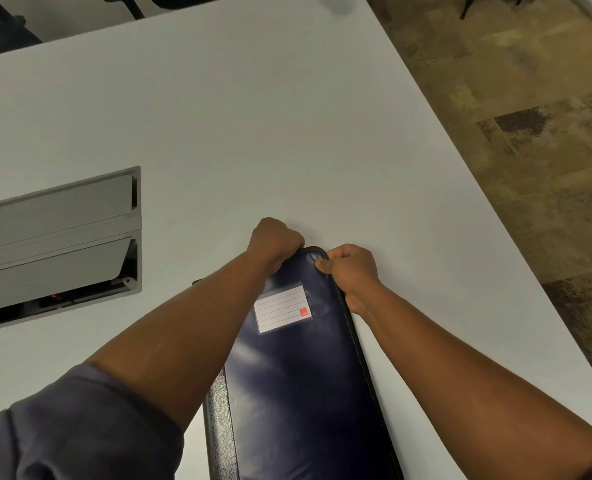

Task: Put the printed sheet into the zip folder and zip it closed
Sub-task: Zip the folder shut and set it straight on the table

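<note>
A dark navy zip folder (pixel 298 382) lies lengthwise on the white table (pixel 253 133), with a white label card (pixel 282 308) on its cover. My left hand (pixel 274 242) is fisted at the folder's far left corner, its fingers hidden underneath. My right hand (pixel 351 271) pinches the far right corner and grips the right edge along the stitched zip. The zip pull is hidden by my hands. No printed sheet shows outside the folder.
A grey flip-lid cable box (pixel 59 233) is set into the table on the left, its lid partly raised. The table's right edge runs diagonally beside brown patterned carpet (pixel 530 133). Dark chair parts (pixel 0 26) stand beyond the far edge.
</note>
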The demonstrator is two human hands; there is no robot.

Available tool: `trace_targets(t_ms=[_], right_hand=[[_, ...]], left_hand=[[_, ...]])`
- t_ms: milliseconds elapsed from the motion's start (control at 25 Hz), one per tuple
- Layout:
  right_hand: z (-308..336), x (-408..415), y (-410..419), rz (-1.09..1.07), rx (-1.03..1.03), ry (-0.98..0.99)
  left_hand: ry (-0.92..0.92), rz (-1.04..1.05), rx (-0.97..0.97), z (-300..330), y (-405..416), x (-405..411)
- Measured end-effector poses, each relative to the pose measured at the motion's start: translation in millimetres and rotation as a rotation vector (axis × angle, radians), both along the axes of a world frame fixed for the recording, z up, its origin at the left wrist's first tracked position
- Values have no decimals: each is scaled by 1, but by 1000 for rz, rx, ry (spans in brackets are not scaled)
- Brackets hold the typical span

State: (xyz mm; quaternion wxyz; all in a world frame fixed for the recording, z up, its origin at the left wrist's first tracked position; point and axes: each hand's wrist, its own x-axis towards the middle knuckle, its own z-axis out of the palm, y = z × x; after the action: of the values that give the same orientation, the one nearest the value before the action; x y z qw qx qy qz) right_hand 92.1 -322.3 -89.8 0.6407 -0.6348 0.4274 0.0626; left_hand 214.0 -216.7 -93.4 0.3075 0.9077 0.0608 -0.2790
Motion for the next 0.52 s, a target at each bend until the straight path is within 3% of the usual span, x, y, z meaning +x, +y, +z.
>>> trace_targets(t_ms=[520], right_hand=[[-2, -2, 2, 7, 35, -30]], left_hand=[[-18, -117, -34, 7, -15, -5]])
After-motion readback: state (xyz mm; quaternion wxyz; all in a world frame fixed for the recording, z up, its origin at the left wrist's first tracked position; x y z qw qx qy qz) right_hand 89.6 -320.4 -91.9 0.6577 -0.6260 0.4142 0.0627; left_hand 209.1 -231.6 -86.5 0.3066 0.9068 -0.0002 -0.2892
